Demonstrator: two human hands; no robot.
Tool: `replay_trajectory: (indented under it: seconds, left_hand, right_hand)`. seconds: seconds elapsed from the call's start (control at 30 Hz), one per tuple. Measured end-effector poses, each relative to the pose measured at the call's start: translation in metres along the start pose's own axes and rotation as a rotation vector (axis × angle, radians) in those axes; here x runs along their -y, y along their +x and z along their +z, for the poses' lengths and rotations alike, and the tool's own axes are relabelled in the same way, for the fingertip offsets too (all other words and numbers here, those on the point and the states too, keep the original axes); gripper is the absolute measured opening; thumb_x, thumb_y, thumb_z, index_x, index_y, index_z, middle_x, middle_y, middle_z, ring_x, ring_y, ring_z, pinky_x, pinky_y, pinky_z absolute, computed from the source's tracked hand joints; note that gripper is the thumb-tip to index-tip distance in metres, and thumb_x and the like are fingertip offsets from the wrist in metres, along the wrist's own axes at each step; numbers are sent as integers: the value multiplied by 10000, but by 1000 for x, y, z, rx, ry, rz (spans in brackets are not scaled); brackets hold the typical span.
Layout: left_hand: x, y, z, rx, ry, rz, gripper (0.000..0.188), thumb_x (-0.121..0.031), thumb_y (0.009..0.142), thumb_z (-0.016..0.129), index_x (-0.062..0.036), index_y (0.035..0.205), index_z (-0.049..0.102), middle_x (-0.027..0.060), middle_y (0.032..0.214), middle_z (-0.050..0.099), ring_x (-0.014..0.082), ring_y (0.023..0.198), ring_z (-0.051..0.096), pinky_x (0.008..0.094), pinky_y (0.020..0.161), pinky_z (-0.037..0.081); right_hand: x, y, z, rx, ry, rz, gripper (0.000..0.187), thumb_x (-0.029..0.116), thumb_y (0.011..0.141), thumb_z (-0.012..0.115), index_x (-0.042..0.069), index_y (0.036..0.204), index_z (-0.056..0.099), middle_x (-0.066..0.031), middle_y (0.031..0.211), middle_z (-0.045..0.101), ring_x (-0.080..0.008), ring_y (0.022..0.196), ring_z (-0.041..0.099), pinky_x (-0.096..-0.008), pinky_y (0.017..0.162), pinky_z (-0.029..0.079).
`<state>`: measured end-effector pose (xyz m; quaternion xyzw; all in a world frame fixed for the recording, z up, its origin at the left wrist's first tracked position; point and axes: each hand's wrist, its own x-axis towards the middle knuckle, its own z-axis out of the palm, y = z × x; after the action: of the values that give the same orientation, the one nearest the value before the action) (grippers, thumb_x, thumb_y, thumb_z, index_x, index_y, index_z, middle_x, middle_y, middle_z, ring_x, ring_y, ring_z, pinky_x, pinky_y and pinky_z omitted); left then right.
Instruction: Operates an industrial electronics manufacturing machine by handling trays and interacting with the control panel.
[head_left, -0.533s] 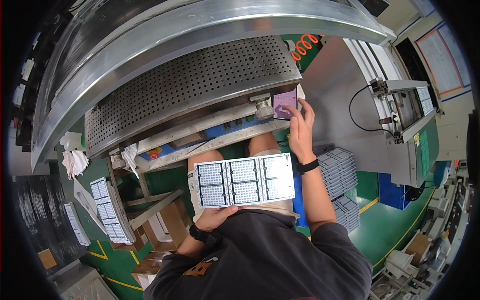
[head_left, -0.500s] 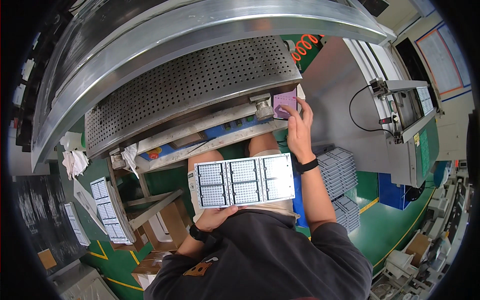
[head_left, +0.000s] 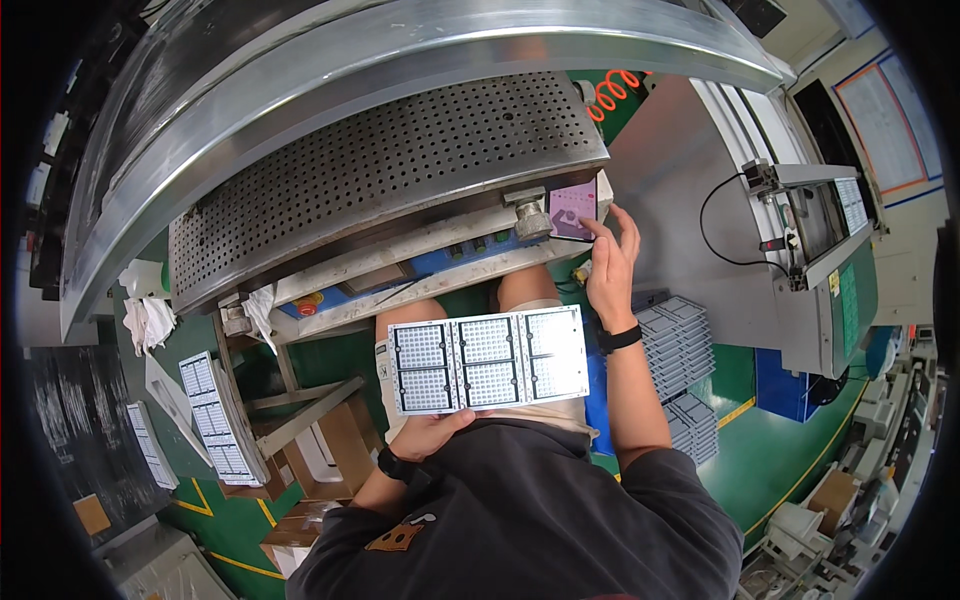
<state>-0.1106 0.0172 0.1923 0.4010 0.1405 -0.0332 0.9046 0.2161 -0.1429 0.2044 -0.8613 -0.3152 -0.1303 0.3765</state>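
Note:
Across my lap lies a white rectangular panel (head_left: 490, 361), looking like a printed circuit board sheet, with a dark-edged grid of small marks. My left hand (head_left: 432, 434) grips its lower edge, with most of the fingers hidden beneath it. Beyond the panel, at the right end of the machine's front, stands a small pink-purple screen (head_left: 570, 205). My right hand (head_left: 613, 265) is raised beside it, holding nothing, its index fingertip at the screen and the other fingers spread. Whether the fingertip presses the glass I cannot tell.
A perforated metal table (head_left: 400, 165) spans the space ahead under a thick metal frame (head_left: 430, 50). Stacked grey trays (head_left: 675, 345) stand right of my legs. At left, more white panels (head_left: 220, 425) stand near a cardboard box (head_left: 345, 450). A grey machine (head_left: 690, 190) fills the right side.
My right hand has shifted slightly right and down, uncovering more of the screen, whose picture looks different. The panel and my left hand have stayed in place.

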Motion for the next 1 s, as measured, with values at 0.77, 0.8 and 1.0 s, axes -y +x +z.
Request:
replay_trajectory:
  seconds: [0.77,0.8,1.0]
  left_hand:
    - [3,-1,-5,-7,-4,9,436,-13,977,604,-30,1399,496,125,1329,610,268,1197,615,451,1044,503]
    - [3,-1,-5,-6,8,5,428,-14,976,605,-27,1392,502,125,1318,617,265,1186,621,445,1041,506]
    - [2,1,-7,1,30,-1,373,-13,988,599,-16,1356,539,100,1281,633,234,1155,633,386,1043,500]
  right_hand:
    - [6,-1,5,19,131,-7,328,275,1041,456,118,1204,693,-166,1477,429,-381,1383,361,-487,1161,254]
    - [5,-3,4,20,123,-19,329,279,1042,457,116,1194,698,-164,1476,431,-378,1383,363,-485,1160,255]
    - [7,-6,2,46,83,-56,331,287,1042,457,108,1170,704,-162,1462,447,-369,1382,367,-482,1155,270]
